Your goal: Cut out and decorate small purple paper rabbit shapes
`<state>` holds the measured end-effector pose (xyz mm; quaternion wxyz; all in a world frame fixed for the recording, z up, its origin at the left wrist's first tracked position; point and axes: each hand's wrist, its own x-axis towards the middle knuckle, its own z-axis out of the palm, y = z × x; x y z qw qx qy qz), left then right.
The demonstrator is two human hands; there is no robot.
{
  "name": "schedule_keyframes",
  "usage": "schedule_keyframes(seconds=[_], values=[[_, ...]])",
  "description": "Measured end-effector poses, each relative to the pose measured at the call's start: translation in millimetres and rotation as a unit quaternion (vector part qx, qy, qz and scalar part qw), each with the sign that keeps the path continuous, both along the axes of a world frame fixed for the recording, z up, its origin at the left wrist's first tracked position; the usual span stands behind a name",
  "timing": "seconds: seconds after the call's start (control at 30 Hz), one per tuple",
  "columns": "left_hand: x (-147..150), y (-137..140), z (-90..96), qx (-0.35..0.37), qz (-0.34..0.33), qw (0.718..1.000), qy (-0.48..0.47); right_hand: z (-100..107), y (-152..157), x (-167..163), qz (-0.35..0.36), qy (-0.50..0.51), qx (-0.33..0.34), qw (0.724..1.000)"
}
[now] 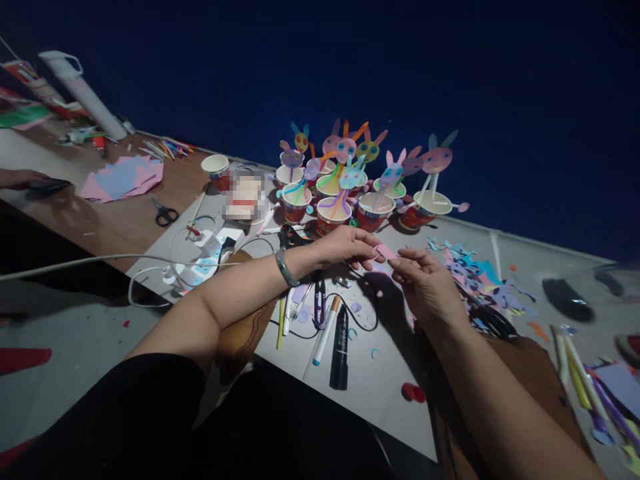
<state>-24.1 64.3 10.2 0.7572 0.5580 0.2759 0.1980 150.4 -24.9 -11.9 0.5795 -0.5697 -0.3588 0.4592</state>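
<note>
A small pink paper strip [386, 252] is between my two hands, above the white board. My left hand [347, 245] comes in from the left, wearing a bangle, and pinches one end of the strip. At the other end, the thumb and forefinger of my right hand [427, 283] close on it. Below them lie a black marker [340, 353], a white marker with an orange end [327, 330] and purple-handled scissors [319, 303]. Behind my hands stand several paper cups [334, 212] with paper rabbit figures [346, 151] fixed on coloured strips.
Cut paper scraps [465, 267] are heaped at the right, near black scissors [490, 317]. A power strip [205, 263] with cables lies at the left. Pink and blue paper sheets [125, 177] and another person's hand [23, 179] are farther left. A red cap [413, 392] is near the front edge.
</note>
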Motion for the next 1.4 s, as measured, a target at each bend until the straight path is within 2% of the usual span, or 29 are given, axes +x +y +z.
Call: schedule_keyframes(seconds=[0.23, 0.43, 0.63, 0.7, 0.77, 0.8, 0.87, 0.93, 1.0, 1.1, 1.17, 1.33, 1.4], values=[[-1.8, 3.6, 6.1, 0.036, 0.021, 0.999, 0.02, 2.5, -3.5, -6.7, -0.007, -0.024, 0.009, 1.0], [-6.9, 8.0, 5.3, 0.043, -0.054, 0.997, 0.023, 20.1, -11.0, -19.7, 0.011, -0.178, 0.014, 0.984], [-7.2, 8.6, 7.5, 0.063, -0.061, 0.996, 0.017, 20.4, -1.3, -19.5, -0.007, -0.194, 0.028, 0.981], [-6.3, 9.4, 8.5, 0.075, -0.031, 0.996, 0.027, 17.2, 3.0, -18.2, -0.026, -0.171, 0.031, 0.984], [-5.4, 11.2, 9.5, 0.086, 0.035, 0.995, 0.027, 14.0, 5.0, -20.8, -0.04, -0.154, 0.025, 0.987], [-5.1, 12.3, 9.9, 0.089, 0.075, 0.993, 0.02, 12.5, 4.8, -24.3, -0.028, -0.16, 0.018, 0.987], [-4.8, 14.3, 10.6, 0.091, 0.139, 0.986, -0.001, 9.5, 2.7, -36.3, 0.077, -0.206, -0.008, 0.976], [-4.7, 15.5, 10.9, 0.088, 0.167, 0.982, -0.016, 6.0, 0.8, -53.5, 0.232, -0.282, -0.024, 0.93], [-4.6, 15.5, 10.9, 0.083, 0.171, 0.982, -0.016, 2.1, 2.3, -72.4, 0.328, -0.372, -0.004, 0.868], [-4.2, 14.3, 10.9, 0.077, 0.165, 0.983, -0.005, -2.7, 13.3, -95.9, 0.355, -0.509, 0.036, 0.783], [-4.3, 13.5, 11.7, 0.076, 0.162, 0.984, 0.001, -3.0, 23.3, -106.4, 0.377, -0.56, 0.038, 0.737], [-5.3, 12.4, 14.2, 0.089, 0.16, 0.983, -0.008, 7.8, 38.5, -122.4, 0.419, -0.632, -0.018, 0.652], [-5.2, 12.6, 13.4, 0.09, 0.16, 0.983, -0.009, 12.1, 39.8, -126.6, 0.436, -0.643, -0.032, 0.629]])
